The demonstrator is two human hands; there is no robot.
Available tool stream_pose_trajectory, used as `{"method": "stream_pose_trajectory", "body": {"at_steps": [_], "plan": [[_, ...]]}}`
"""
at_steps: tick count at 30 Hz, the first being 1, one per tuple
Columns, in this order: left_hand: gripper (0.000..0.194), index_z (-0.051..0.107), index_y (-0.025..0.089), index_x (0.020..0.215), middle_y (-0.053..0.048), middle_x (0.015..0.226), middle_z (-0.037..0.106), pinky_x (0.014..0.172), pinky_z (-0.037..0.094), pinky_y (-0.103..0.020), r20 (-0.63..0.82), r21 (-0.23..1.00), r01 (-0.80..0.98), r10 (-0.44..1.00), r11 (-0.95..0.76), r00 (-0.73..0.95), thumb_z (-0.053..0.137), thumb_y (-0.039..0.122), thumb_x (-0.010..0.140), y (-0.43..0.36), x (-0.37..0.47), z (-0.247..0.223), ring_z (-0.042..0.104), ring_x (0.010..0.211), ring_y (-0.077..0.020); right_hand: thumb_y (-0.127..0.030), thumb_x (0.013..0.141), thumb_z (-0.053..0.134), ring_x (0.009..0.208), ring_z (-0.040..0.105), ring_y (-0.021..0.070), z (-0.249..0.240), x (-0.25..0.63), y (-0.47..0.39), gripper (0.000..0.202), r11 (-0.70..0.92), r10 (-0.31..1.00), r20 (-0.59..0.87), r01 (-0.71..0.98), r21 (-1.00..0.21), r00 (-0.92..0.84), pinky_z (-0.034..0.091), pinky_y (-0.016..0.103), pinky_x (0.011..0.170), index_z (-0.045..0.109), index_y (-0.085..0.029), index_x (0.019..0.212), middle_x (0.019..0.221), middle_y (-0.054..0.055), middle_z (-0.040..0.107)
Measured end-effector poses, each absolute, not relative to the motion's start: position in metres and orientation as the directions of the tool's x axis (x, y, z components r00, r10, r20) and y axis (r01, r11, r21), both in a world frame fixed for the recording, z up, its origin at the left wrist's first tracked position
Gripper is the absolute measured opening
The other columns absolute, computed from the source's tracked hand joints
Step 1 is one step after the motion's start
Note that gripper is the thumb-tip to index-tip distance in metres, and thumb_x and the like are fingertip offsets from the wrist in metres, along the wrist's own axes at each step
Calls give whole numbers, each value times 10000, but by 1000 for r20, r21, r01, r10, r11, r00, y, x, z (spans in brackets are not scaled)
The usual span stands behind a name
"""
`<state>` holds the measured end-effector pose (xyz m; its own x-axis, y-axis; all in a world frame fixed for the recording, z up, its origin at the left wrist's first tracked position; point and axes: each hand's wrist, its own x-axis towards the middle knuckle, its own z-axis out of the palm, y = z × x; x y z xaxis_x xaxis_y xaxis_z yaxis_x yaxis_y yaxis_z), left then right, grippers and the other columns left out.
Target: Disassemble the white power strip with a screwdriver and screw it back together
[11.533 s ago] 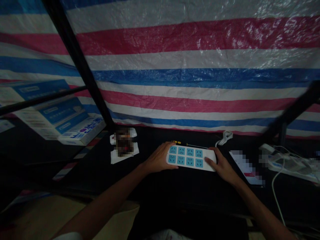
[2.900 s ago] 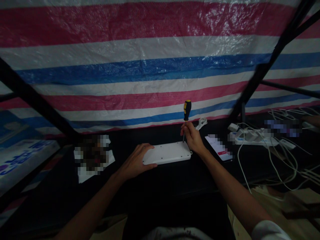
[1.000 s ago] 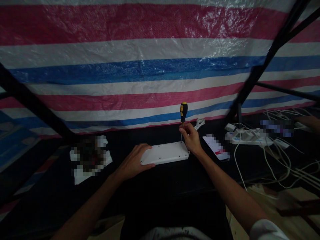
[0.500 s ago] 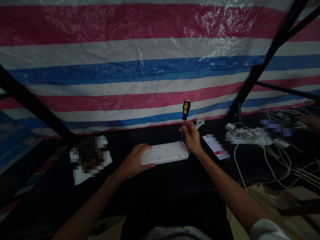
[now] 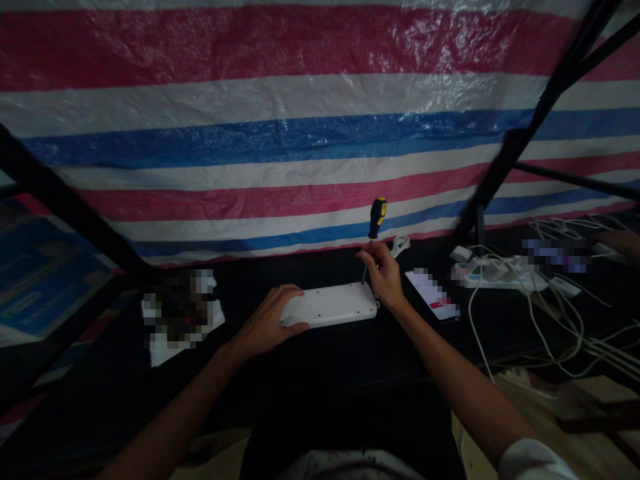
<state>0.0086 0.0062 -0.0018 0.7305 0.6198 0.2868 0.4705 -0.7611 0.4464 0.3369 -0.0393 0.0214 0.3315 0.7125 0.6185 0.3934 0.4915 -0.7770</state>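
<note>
Now the left hand (image 5: 267,323) grips a long, flat white plastic box (image 5: 335,305) on the black table (image 5: 340,363). The right hand (image 5: 384,275) pinches a black-and-yellow screwdriver (image 5: 378,215) at one corner. The box looks closed; I can't tell how much is done.

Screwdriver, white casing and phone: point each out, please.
Screwdriver (image 5: 378,215): head view, on its black-and-yellow handle.
White casing (image 5: 334,305): head view, middle of its upper face.
Phone (image 5: 430,294): head view, middle of its screen.
</note>
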Motion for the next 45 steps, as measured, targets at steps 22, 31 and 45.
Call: {"method": "stream_pose_trajectory", "body": {"at_steps": [22,31,45], "plan": [[182,766,192,1106,-47,1006,768,818,527,-320,303,652,268,567,-710,765,733,317,977,25,163,25,703,890,-214,-456,1138,422,633,525,117,24,340,-42,297,513,592,663,420,-748,459,432,262,602,597,-229,1060,845,-17,591],[98,786,180,1003,-40,937,815,790,564,-290,292,731,266,640,-629,711,705,225,970,42,159,20,757,848,-201,-481,1137,411,625,515,122,19,338,-40,310,497,546,647,417,-761,533,425,264,596,581,-236,1052,832,-16,588],[121,781,205,989,-62,1003,797,891,576,-340,291,629,452,731,-633,617,741,110,926,58,153,-3,766,947,-233,-395,1150,379,725,528,159,25,336,-46,275,445,550,696,544,-712,461,420,312,710,592,-236,1081,820,-17,527]]}}
